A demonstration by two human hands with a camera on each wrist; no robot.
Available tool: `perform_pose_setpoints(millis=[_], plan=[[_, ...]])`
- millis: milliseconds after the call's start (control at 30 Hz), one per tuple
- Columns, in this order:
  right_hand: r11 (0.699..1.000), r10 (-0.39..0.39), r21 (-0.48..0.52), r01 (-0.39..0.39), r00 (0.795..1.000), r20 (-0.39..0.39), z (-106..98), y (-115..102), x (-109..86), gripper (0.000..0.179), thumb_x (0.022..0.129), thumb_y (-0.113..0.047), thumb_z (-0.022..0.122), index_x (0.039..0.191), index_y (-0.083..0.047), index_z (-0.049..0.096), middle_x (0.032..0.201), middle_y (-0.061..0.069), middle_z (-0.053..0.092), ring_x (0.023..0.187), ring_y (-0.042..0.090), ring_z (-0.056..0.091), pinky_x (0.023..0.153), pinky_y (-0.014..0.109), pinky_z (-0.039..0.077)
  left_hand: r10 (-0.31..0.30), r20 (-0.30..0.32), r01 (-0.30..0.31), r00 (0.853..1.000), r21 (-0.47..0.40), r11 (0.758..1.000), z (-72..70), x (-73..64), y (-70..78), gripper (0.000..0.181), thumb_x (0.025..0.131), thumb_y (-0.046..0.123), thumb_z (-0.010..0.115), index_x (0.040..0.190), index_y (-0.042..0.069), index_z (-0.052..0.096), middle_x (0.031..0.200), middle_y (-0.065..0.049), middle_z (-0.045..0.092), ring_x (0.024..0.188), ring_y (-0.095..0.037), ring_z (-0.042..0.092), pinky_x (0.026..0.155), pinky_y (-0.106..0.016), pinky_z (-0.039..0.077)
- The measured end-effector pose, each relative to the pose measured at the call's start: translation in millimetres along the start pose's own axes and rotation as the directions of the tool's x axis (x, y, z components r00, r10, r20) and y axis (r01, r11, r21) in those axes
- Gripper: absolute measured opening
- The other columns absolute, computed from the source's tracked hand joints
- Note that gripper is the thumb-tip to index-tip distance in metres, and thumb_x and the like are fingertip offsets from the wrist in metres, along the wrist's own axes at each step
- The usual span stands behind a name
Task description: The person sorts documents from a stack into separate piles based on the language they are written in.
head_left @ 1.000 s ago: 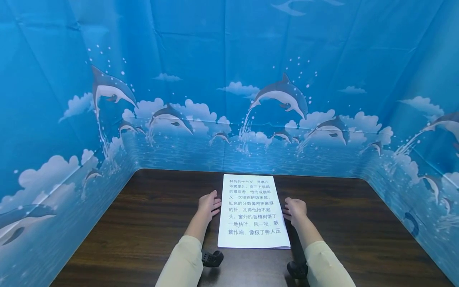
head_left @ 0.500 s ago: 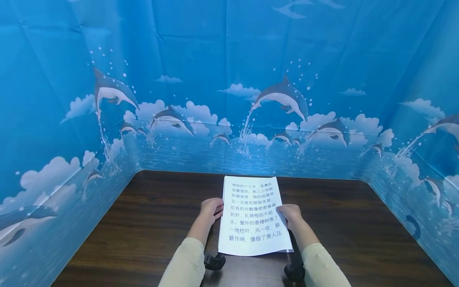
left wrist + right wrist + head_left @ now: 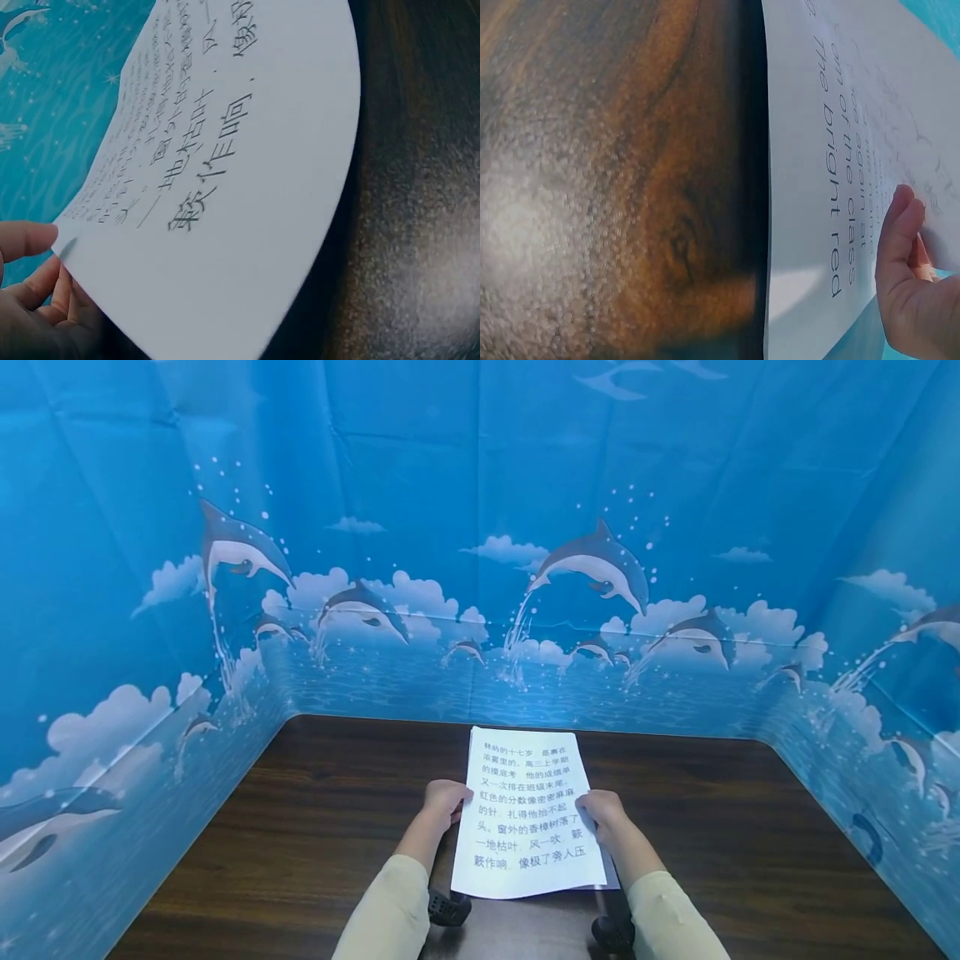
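Observation:
A white sheet of paper [image 3: 525, 814] printed with Chinese characters is lifted in front of me, its near edge bowed. My left hand [image 3: 444, 800] pinches its left edge, and the left wrist view shows the thumb [image 3: 28, 240] above the paper and the fingers below. At the opposite edge, my right hand [image 3: 603, 812] pinches the sheet between thumb and finger. Beneath it lies another sheet [image 3: 612, 872], showing at the lower right; English text on this lower sheet [image 3: 802, 225] is visible in the right wrist view.
The dark wood table [image 3: 300, 835] extends around the paper. A blue dolphin-print backdrop [image 3: 420, 468] encloses its back and sides. Black wrist devices [image 3: 450, 908] hang below both sleeves, near the paper's front corners.
Both hands have moved inward from beside the flat paper and taken hold of the top sheet's edges. That sheet has risen and shifted slightly left and toward me, uncovering the sheet underneath.

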State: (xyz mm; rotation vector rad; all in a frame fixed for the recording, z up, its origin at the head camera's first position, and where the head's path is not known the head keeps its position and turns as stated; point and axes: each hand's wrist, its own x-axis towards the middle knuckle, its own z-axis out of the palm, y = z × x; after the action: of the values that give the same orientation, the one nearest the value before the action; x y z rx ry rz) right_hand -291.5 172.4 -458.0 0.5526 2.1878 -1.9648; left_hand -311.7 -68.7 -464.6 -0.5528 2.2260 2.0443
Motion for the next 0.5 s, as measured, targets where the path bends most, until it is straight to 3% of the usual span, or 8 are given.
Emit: perform_pose_setpoints(millis=[233, 500], plan=[[1.0, -0.001, 0.0, 0.001, 1.0, 0.022, 3.1, -2.6, -0.8, 0.031, 0.082, -0.003, 0.043, 0.11, 0.01, 0.046, 0.083, 0.016, 0.057, 0.069, 0.026, 0.058, 0.057, 0.033, 0.047, 0.051, 0.002, -0.051, 0.999, 0.099, 0.994, -3.6, -5.7, 3.0, 0.023, 0.068, -0.01, 0.049, 0.09, -0.011, 0.057, 0.072, -0.013, 0.054, 0.05, -0.016, 0.049, 0.04, -0.02, 0.037], [0.999, 0.003, -0.037, -0.003, 1.0, 0.003, 8.4, -8.6, -1.2, 0.033, 0.083, -0.005, 0.045, 0.112, 0.009, 0.045, 0.085, 0.016, 0.056, 0.07, 0.025, 0.057, 0.059, 0.031, 0.045, 0.071, 0.003, -0.07, 0.997, 0.143, 0.987, -14.9, -1.3, 8.2, 0.025, 0.065, -0.012, 0.045, 0.087, -0.011, 0.058, 0.07, -0.014, 0.053, 0.044, -0.015, 0.044, 0.036, -0.02, 0.033]])
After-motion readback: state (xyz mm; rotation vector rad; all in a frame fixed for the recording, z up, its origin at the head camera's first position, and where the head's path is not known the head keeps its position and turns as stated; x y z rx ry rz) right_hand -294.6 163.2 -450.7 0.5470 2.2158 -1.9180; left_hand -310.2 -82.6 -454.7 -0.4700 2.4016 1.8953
